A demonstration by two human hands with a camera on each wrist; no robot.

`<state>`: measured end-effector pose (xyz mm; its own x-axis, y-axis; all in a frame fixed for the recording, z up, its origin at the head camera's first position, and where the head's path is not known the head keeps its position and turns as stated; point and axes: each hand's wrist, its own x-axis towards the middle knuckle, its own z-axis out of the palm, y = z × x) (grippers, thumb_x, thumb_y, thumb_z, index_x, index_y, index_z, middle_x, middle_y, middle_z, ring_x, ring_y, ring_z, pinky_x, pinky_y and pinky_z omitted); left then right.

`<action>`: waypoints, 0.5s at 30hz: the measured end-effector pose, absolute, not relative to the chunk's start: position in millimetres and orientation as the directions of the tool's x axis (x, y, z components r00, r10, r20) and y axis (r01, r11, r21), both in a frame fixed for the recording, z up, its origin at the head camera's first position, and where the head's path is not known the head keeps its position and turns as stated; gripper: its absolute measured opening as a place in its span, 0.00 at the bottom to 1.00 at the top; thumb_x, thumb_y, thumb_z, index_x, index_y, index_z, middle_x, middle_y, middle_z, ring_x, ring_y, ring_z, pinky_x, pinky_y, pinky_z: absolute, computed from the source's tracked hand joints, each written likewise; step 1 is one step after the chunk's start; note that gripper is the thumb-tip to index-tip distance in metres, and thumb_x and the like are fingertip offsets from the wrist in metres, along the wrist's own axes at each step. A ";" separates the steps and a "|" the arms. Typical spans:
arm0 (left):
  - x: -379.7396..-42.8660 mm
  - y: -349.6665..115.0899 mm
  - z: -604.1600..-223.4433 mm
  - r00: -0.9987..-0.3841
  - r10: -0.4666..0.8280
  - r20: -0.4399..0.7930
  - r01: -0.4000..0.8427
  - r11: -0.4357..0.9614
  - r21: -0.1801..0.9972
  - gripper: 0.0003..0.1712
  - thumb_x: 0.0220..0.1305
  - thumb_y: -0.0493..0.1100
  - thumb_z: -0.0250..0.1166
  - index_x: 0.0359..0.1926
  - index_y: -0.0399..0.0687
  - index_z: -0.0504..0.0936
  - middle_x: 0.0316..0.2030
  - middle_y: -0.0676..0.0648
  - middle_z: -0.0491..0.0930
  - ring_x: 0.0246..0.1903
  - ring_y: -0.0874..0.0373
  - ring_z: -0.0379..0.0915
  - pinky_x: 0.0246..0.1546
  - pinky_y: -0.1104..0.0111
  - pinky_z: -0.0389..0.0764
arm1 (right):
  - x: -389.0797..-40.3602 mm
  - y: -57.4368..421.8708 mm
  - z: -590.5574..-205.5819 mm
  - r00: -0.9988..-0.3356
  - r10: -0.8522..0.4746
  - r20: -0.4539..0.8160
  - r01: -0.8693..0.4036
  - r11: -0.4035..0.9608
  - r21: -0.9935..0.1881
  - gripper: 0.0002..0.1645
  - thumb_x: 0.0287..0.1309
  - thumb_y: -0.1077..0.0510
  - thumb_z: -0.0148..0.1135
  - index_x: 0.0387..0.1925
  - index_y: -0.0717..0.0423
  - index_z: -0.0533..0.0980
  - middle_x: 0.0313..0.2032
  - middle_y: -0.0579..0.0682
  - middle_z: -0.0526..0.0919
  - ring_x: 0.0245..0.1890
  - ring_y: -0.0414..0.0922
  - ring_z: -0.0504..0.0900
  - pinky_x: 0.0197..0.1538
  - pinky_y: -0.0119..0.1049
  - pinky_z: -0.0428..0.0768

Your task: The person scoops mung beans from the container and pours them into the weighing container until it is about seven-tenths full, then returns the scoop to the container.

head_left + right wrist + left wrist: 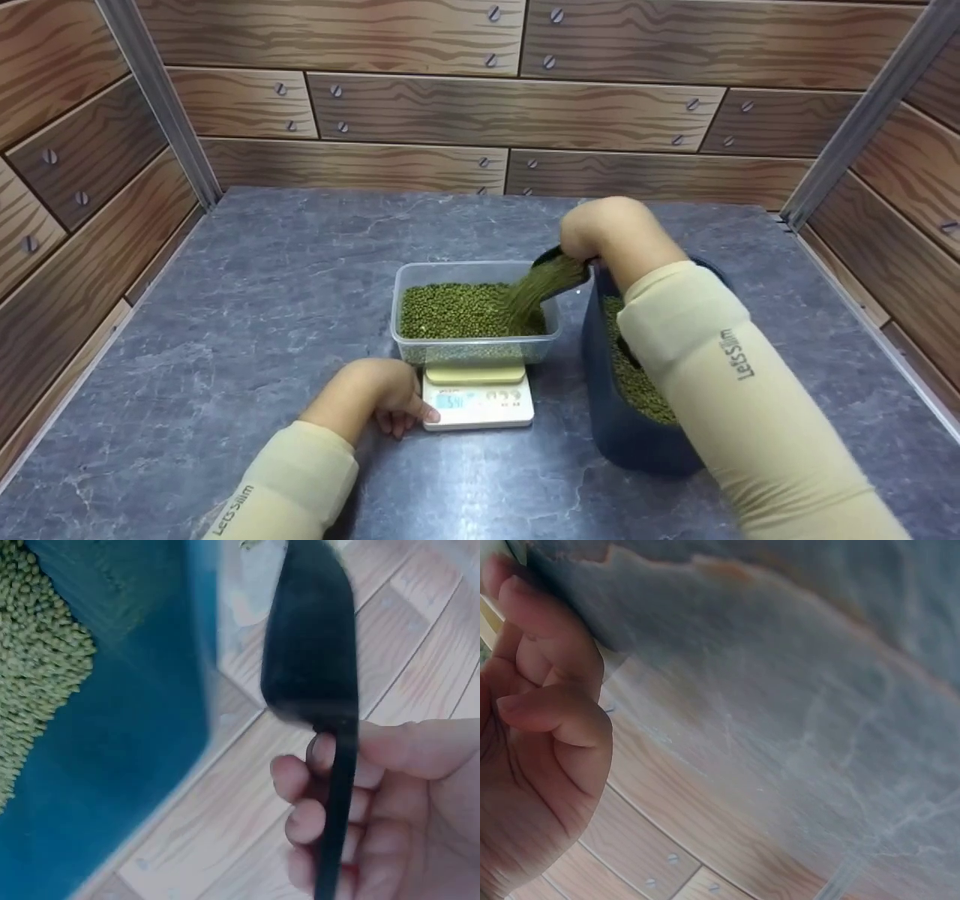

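Observation:
My right hand (pixel 592 225) grips the handle of a black scoop (pixel 311 637), tilted over the right end of a clear plastic tub (pixel 480 342). Green beans, like mung beans, stream off it onto the beans (pixel 454 311) inside. The tub rests on a white kitchen scale (pixel 484 416) with a lit display; its digits are hard to read. Beside the scale's left front corner is my left hand (pixel 382 386), its thumb touching that corner. The left wrist view shows its fingers loosely bent, holding nothing.
A deep navy bin (pixel 604 382) holding more beans (pixel 645 397) stands right of the tub, partly hidden under my right forearm. Wood-patterned panels (pixel 510 112) wall the grey marbled table (pixel 262 315) at the back and sides.

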<state>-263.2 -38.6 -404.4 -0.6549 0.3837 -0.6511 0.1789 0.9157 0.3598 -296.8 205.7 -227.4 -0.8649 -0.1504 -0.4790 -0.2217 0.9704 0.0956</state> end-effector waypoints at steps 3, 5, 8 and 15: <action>-263.8 -40.0 -404.5 -0.650 0.390 -0.652 0.189 0.914 0.358 0.27 0.53 0.62 0.61 0.22 0.40 0.82 0.19 0.48 0.81 0.20 0.57 0.78 0.30 0.68 0.79 | -287.7 188.2 -225.2 -0.926 -0.111 -0.360 -0.213 0.942 0.258 0.10 0.56 0.57 0.51 0.21 0.55 0.72 0.28 0.51 0.75 0.27 0.45 0.72 0.31 0.41 0.74; -263.9 -41.0 -404.3 -0.651 0.389 -0.651 0.188 0.915 0.358 0.27 0.52 0.62 0.61 0.22 0.41 0.82 0.18 0.48 0.81 0.20 0.57 0.78 0.29 0.68 0.79 | -281.9 177.1 -224.9 -0.950 -0.087 -0.301 -0.186 0.931 0.315 0.11 0.58 0.53 0.52 0.25 0.53 0.75 0.33 0.51 0.77 0.31 0.46 0.74 0.36 0.47 0.76; -263.6 -42.1 -403.9 -0.655 0.387 -0.649 0.185 0.915 0.358 0.27 0.52 0.62 0.61 0.21 0.41 0.82 0.18 0.48 0.81 0.20 0.58 0.78 0.29 0.68 0.79 | -276.1 165.1 -226.1 -0.964 -0.074 -0.254 -0.164 0.921 0.353 0.10 0.59 0.53 0.51 0.32 0.53 0.76 0.35 0.50 0.78 0.32 0.46 0.75 0.38 0.47 0.77; -262.9 -42.5 -403.7 -0.659 0.383 -0.647 0.173 0.915 0.365 0.26 0.52 0.61 0.61 0.21 0.41 0.82 0.18 0.48 0.81 0.20 0.57 0.78 0.29 0.68 0.79 | -272.7 166.0 -227.0 -0.970 -0.108 -0.218 -0.179 0.922 0.342 0.08 0.55 0.60 0.52 0.34 0.55 0.76 0.35 0.52 0.79 0.31 0.46 0.75 0.35 0.45 0.77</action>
<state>-262.9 -42.5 -403.7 -0.6595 0.3827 -0.6470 0.1725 0.9148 0.3652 -272.7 166.0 -227.0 -0.9699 -0.1078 -0.2184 -0.1795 0.9224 0.3419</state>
